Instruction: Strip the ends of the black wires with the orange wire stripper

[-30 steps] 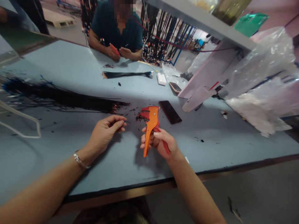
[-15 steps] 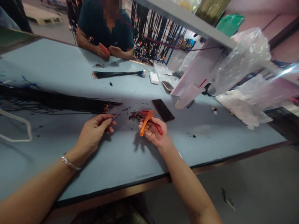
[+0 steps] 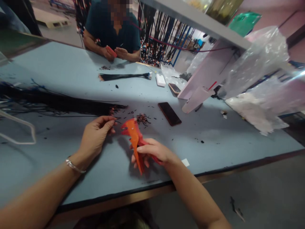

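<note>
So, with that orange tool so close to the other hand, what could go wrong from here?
The left hand pinches what looks like a thin wire near the head of the orange-and-red tool in the right hand, so a slip might nip the left hand. The loose scraps lie beside the tool and could get scattered towards the black wire bundle. A wide swing might also bump the dark phone.

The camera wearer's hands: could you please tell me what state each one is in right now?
Left hand: closed, pinching a thin black wire.
Right hand: closed, gripping an orange-and-red wire stripper.
</note>
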`<action>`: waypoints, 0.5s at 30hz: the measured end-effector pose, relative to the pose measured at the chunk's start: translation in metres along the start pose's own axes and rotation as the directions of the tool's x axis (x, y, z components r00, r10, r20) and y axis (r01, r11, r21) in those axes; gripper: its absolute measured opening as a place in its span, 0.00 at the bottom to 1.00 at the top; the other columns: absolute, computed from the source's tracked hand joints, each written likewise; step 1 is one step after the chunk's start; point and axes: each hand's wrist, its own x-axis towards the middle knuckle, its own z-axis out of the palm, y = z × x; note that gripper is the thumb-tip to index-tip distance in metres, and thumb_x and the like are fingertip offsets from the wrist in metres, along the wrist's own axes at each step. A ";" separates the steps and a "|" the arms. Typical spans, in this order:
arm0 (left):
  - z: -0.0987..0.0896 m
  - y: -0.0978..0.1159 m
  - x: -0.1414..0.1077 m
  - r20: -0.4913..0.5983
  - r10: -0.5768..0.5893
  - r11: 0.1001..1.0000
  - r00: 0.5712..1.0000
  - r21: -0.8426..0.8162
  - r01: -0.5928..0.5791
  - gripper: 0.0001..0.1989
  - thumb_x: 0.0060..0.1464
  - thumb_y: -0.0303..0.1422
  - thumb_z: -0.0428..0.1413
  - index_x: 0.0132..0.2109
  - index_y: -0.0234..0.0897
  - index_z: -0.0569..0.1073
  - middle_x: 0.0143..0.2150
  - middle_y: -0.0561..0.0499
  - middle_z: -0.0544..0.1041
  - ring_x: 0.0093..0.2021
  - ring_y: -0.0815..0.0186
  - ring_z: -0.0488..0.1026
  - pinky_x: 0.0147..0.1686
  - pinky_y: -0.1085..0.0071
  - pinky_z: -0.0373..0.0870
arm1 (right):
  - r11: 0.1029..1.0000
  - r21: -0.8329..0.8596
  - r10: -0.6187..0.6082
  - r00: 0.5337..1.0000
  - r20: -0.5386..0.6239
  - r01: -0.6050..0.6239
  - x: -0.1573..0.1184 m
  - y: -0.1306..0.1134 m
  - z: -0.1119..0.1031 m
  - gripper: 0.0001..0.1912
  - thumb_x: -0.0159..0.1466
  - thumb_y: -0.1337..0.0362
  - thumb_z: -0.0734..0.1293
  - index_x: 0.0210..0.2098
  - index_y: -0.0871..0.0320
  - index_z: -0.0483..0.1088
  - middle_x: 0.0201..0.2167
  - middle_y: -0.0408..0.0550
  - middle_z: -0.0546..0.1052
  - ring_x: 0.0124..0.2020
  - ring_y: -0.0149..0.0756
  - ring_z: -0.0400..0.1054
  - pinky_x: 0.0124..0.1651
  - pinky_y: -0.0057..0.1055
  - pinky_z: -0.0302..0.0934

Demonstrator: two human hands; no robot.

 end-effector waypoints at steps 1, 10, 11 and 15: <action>-0.001 0.000 0.001 -0.025 0.008 1.000 1.000 -0.002 -0.008 0.08 0.45 0.34 0.62 0.35 0.38 0.77 0.29 0.54 0.77 0.24 0.72 0.67 0.24 0.77 0.64 | 0.998 -0.055 0.040 0.999 -0.005 -0.040 0.001 0.000 0.002 0.16 0.56 0.57 0.70 0.36 0.63 0.67 0.27 0.50 0.77 0.23 0.35 0.74 0.17 0.21 0.58; -0.002 0.001 0.004 -0.044 -0.057 0.995 0.997 -0.084 0.053 0.09 0.43 0.32 0.63 0.35 0.36 0.76 0.29 0.53 0.76 0.22 0.73 0.66 0.23 0.76 0.61 | 0.942 -0.024 -0.331 0.938 0.104 0.335 -0.014 -0.003 -0.008 0.25 0.56 0.61 0.73 0.50 0.62 0.68 0.36 0.51 0.76 0.37 0.38 0.73 0.38 0.33 0.67; -0.002 0.001 0.004 -0.032 -0.054 0.996 0.998 -0.079 0.051 0.10 0.43 0.32 0.63 0.35 0.35 0.76 0.30 0.53 0.77 0.23 0.73 0.66 0.23 0.76 0.62 | 0.943 -0.003 -0.332 0.939 0.089 0.334 -0.013 -0.002 -0.008 0.25 0.56 0.61 0.73 0.50 0.62 0.67 0.36 0.51 0.76 0.37 0.39 0.73 0.38 0.34 0.67; -0.002 0.001 0.003 0.012 -0.044 0.996 0.999 -0.074 0.045 0.10 0.44 0.33 0.63 0.37 0.36 0.76 0.32 0.54 0.76 0.24 0.74 0.68 0.24 0.77 0.63 | 0.937 0.109 -0.336 0.941 0.027 0.331 -0.008 0.002 -0.006 0.28 0.56 0.59 0.72 0.53 0.61 0.66 0.37 0.50 0.76 0.37 0.41 0.73 0.39 0.38 0.68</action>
